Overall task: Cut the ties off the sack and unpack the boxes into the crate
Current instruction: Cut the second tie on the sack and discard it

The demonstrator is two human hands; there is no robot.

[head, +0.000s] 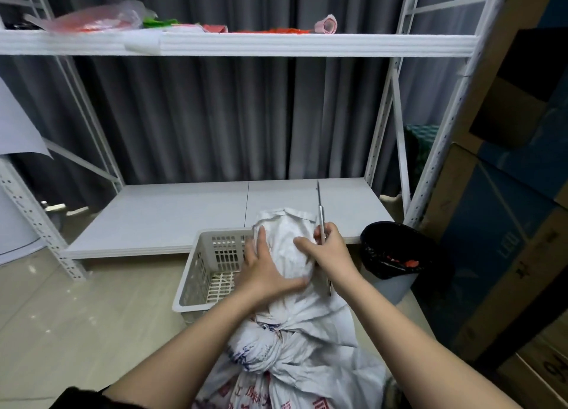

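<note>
Holding the sack (292, 332) with both hands, we keep its bunched far end over the crate (203, 273). Our left hand (264, 270) lies flat on the left side of the bundle, fingers straight and pressed to the fabric. Our right hand (330, 255) grips the scissors (320, 215) by the handles, blades closed and pointing away toward the shelf (184, 221), while its fingers also rest on the sack. The sack is knotted near us, between our forearms. The crate sits on the floor just left of the sack. A bin (396, 261) with a black liner stands to the right.
</note>
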